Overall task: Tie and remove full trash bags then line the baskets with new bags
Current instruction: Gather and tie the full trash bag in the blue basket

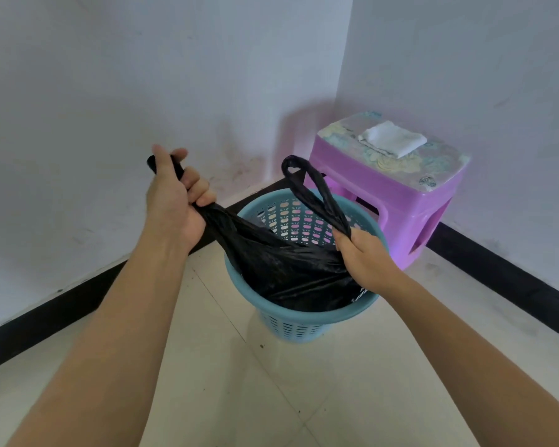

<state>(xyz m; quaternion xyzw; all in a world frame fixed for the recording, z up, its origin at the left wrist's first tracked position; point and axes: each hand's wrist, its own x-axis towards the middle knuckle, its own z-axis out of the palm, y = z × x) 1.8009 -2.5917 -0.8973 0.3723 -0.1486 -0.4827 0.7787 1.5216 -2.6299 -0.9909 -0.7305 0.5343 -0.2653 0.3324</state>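
Left hand [175, 204], right hand [365, 259] hold one bag [281, 266].

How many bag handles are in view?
2. One handle is gripped in the left hand; the other handle loops up from the right hand. None seems hidden.

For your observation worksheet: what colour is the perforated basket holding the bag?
Light blue basket, seen best in the head view.
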